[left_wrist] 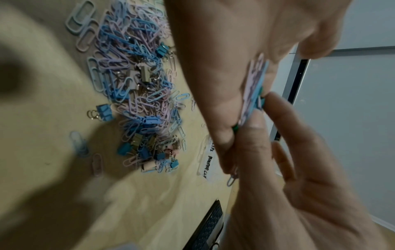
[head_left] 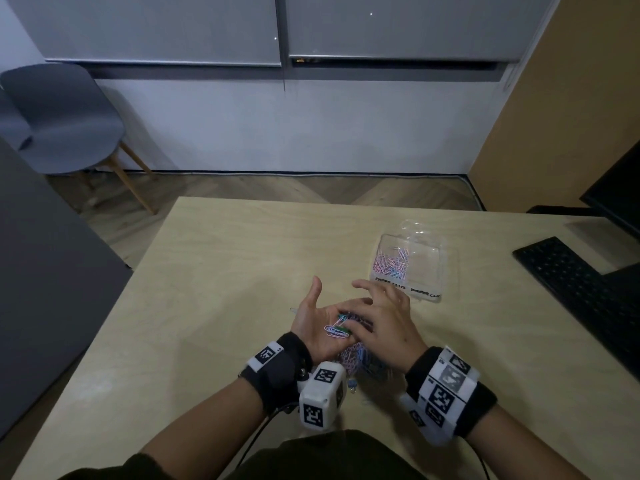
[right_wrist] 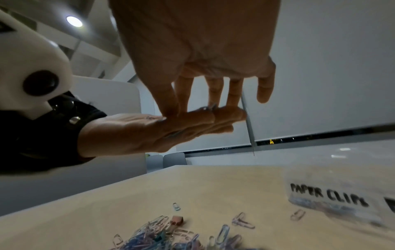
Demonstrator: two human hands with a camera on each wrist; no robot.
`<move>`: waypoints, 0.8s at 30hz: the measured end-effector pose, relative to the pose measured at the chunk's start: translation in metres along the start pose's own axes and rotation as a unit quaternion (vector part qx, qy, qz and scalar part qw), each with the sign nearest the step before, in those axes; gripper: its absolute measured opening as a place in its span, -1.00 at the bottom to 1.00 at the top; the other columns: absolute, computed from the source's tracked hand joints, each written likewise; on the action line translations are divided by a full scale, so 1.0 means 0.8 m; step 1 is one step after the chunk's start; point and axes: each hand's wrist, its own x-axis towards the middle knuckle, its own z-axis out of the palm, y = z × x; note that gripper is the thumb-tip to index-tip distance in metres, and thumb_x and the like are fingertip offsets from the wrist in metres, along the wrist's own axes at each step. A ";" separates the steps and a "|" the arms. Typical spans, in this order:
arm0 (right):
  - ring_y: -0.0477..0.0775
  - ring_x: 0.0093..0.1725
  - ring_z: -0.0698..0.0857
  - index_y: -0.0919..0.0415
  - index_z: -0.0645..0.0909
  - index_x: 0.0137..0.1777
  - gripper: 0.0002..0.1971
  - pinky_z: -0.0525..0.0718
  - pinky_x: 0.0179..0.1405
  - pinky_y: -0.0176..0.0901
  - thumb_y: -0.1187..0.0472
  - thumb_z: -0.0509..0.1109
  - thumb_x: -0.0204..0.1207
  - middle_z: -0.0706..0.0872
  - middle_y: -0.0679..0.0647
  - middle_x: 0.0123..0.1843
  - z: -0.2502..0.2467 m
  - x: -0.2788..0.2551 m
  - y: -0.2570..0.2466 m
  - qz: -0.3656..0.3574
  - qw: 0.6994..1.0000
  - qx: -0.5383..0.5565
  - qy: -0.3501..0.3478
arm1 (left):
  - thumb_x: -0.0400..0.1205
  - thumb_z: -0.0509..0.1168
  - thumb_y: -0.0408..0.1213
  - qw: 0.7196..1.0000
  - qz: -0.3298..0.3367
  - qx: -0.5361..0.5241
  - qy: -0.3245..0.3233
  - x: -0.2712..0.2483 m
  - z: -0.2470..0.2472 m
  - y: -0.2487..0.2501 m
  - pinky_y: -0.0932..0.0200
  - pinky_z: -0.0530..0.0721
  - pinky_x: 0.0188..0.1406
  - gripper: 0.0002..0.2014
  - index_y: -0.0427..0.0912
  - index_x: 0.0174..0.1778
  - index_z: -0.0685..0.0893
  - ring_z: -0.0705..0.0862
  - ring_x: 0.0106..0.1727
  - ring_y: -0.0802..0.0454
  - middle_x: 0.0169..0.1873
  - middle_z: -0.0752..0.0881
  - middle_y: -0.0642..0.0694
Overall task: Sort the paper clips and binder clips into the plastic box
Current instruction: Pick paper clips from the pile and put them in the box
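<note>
My left hand point(head_left: 313, 320) lies palm up and flat above the table, with a small bunch of pink, blue and green clips point(head_left: 336, 330) resting on it. My right hand point(head_left: 384, 317) reaches down from above, its thumb and index finger pinching at those clips point(left_wrist: 254, 91) while the little finger sticks out free. Under both hands, a mixed pile of paper clips and binder clips point(left_wrist: 136, 81) is spread on the table. The clear plastic box point(head_left: 429, 268) stands beyond the right hand, with pink and blue paper clips in its left compartment. Its label point(right_wrist: 329, 194) reads PAPER CLIPS.
A black keyboard point(head_left: 581, 292) and a monitor point(head_left: 620, 192) occupy the table's right side. A grey chair point(head_left: 59, 123) stands on the floor at the far left. A blue binder clip point(left_wrist: 103, 112) and a pink binder clip point(right_wrist: 177, 220) lie at the pile's edges.
</note>
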 end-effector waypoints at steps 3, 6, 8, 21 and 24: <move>0.09 0.46 0.30 -0.11 0.68 0.14 -0.77 -0.02 0.46 0.09 0.03 0.35 0.50 0.49 -0.07 0.43 -0.003 0.002 -0.003 -0.032 0.998 -0.048 -0.026 | 0.52 -0.14 0.44 1.000 0.003 -0.012 -0.001 0.002 -0.005 0.000 0.21 0.74 -0.36 -0.01 -0.52 0.31 0.48 0.75 -0.34 -0.11 -0.21 0.77 -0.33; 0.00 0.44 0.28 -0.07 0.68 0.12 -0.77 -0.13 0.50 0.09 0.01 0.32 0.51 0.47 -0.13 0.40 -0.004 0.008 -0.003 -0.037 0.995 -0.077 -0.061 | 0.50 -0.13 0.47 1.000 0.001 -0.023 -0.002 0.003 -0.010 0.000 0.21 0.74 -0.33 -0.02 -0.47 0.26 0.54 0.74 -0.29 -0.11 -0.15 0.76 -0.32; -0.03 0.43 0.27 0.01 0.68 0.06 -0.79 -0.12 0.51 0.09 0.01 0.33 0.49 0.47 -0.15 0.37 -0.004 0.013 -0.003 -0.020 0.994 -0.069 -0.080 | 0.49 -0.13 0.48 0.999 0.001 -0.033 -0.006 0.002 -0.011 0.000 0.20 0.75 -0.30 -0.04 -0.42 0.14 0.64 0.76 -0.27 -0.13 -0.10 0.76 -0.33; -0.02 0.16 0.53 -0.22 0.47 -0.48 -0.64 0.43 0.32 0.05 0.15 0.62 0.19 0.58 -0.22 -0.04 0.000 0.032 -0.006 0.077 0.972 0.193 -0.113 | 0.52 -0.13 0.46 1.000 -0.002 -0.006 -0.018 -0.001 -0.020 -0.005 -0.10 0.71 0.11 -0.01 -0.51 0.02 0.72 0.77 -0.05 -0.25 -0.09 0.73 -0.41; 0.03 0.09 0.62 -0.15 0.52 -0.46 -0.62 0.57 0.13 -0.24 0.31 0.62 0.18 0.62 -0.11 -0.08 -0.001 0.030 -0.001 0.098 0.953 0.280 -0.068 | 0.52 -0.10 0.45 1.000 -0.007 -0.002 -0.001 -0.002 -0.018 -0.002 -0.12 0.71 0.10 -0.01 -0.53 0.09 0.70 0.69 0.06 -0.28 -0.02 0.64 -0.40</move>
